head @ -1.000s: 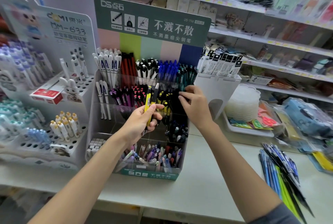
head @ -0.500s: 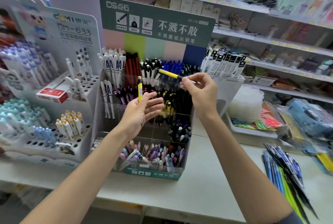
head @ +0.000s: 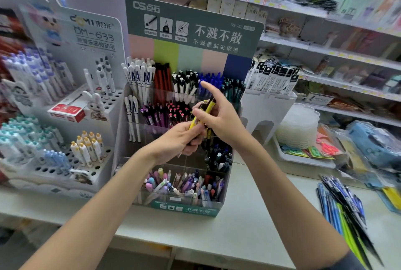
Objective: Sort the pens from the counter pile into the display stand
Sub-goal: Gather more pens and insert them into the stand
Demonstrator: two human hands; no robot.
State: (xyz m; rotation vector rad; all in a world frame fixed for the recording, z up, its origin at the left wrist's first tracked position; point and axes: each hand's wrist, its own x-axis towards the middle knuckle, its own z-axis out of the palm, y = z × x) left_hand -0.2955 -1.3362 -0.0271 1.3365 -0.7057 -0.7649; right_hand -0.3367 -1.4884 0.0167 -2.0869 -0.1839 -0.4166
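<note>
The tiered green display stand (head: 187, 209) sits on the counter with clear compartments full of pens. In front of its middle tier my two hands meet. My left hand (head: 181, 140) grips the lower end of yellow-and-black pens (head: 203, 114). My right hand (head: 220, 119) pinches the upper part of the same pens with thumb and fingers, its index finger pointing up. How many pens they hold is unclear. The loose pile of blue, black and green pens (head: 340, 206) lies on the counter at the right, away from both hands.
A white DM-633 pen stand (head: 91, 104) stands left of the green one. A white holder with packaged refills (head: 269, 104) is to its right, then a tray (head: 303, 159) of plastic lids and packets. Store shelves fill the back.
The hands were apart, each with a yellow pen, the right one raised near the top tier. The right hand has come down and both now meet at the middle tier.
</note>
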